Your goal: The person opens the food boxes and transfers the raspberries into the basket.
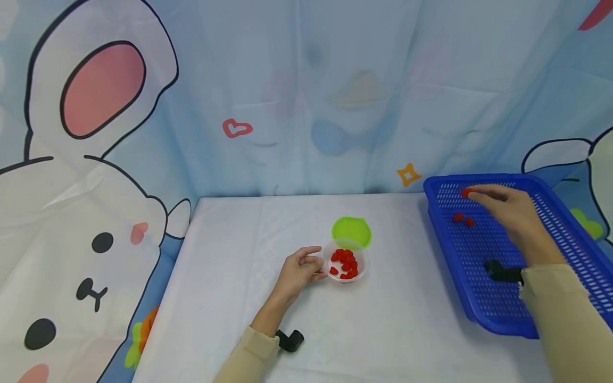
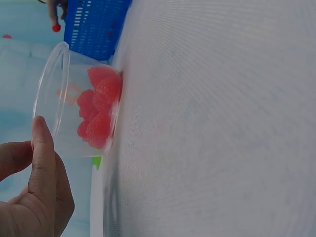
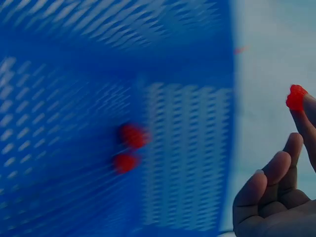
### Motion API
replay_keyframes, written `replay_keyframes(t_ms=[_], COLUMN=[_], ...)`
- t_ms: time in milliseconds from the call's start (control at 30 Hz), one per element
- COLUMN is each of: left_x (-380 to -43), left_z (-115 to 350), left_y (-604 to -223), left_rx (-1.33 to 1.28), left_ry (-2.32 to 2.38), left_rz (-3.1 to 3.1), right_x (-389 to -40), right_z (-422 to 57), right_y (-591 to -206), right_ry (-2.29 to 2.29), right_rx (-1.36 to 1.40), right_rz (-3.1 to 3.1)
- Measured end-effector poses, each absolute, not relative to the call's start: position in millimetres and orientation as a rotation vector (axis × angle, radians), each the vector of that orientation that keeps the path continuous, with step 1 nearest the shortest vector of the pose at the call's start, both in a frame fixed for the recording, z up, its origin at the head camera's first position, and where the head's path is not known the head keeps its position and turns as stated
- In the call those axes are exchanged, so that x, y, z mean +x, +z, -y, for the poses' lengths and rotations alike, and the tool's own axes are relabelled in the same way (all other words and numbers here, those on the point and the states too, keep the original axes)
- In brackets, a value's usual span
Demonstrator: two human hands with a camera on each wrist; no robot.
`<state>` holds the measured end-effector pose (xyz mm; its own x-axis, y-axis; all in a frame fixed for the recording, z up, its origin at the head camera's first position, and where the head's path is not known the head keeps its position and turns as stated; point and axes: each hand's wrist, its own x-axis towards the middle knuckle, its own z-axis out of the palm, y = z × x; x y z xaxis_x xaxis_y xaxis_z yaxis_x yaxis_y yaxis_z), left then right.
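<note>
My left hand [image 1: 298, 274] holds the rim of a clear plastic cup [image 2: 74, 143] from its left side. Several red raspberries [image 2: 101, 103] lie at the bottom of the cup, which stands upright on the white table. Over the far part of the blue basket [image 1: 447, 266], my right hand [image 1: 512, 213] pinches a single raspberry [image 3: 295, 97] between thumb and fingertips, its other fingers loosely bent. Two more raspberries [image 1: 458, 217] lie on the basket's floor beneath that hand, blurred in the right wrist view.
A bright green lid [image 1: 351, 230] lies just behind the cup, partly overlapped by it in the head view. The basket occupies the table's right side. A printed cloth [image 1: 297, 96] hangs along the table's back edge. Each wrist carries a small black camera mount [image 1: 290, 340].
</note>
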<state>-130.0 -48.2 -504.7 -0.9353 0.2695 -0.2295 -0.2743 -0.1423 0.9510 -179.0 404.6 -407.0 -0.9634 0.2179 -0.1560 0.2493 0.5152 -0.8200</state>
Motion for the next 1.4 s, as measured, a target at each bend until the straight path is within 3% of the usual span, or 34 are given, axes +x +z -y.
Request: replay_keyframes(t_ms=[467, 767, 967, 1400], left_x=[-130, -131, -132, -131], left_z=[48, 47, 48, 47], left_y=[-503, -506, -507, -505], left_rx=[-0.017, -0.019, -0.019, -0.02], left_ry=[2.137, 2.139, 2.138, 2.135], left_rz=[-1.77, -1.775, -1.776, -1.78], right_x=[-196, -195, -196, -187], right_z=[-477, -486, -474, -377], right_y=[-483, -497, -483, -392], right_ry=[-1.376, -1.307, -1.302, -1.347], right_rx=[0.764, 0.746, 0.703, 0.309], right_rz=[-2.581, -2.538, -2.617, -2.766])
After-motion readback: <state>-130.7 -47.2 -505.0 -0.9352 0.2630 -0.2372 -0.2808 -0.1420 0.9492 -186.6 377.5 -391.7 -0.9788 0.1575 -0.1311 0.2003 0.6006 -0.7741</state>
